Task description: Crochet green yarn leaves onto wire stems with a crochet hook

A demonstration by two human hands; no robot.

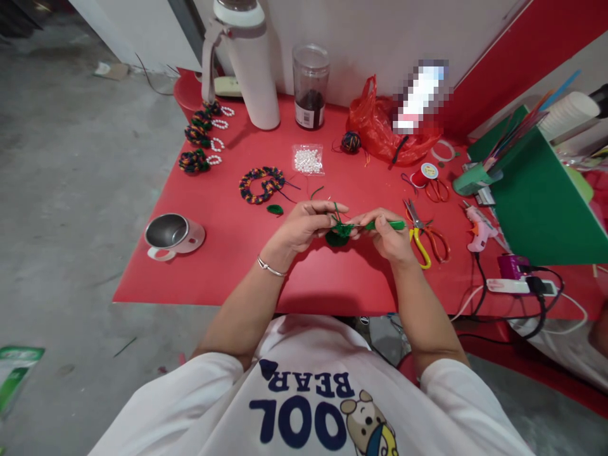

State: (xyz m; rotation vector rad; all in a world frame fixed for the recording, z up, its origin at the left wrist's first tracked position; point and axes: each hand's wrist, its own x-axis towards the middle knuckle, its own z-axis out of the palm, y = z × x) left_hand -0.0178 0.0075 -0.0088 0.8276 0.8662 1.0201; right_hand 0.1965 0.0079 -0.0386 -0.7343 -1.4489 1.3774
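Over the red table [228, 272], my left hand [308, 225] pinches a small dark green crocheted piece [338, 237], with green yarn running up over its fingers. My right hand [387, 233] is closed on a crochet hook with a green handle [396, 225], its thin metal shaft reaching into the green piece. The two hands are close together, fingertips near each other. A small green leaf-shaped piece [274, 209] lies left of my left hand. Behind it rests a multicoloured crocheted ring [254, 195] with loose yarn ends.
A steel cup [190, 234] stands at the left. Behind are a white flask [256, 76], a jar [311, 95], a bead packet [308, 159] and a red bag [375, 120]. Rightward lie pliers [420, 244], scissors [437, 190], a pink glue gun [481, 228] and cables.
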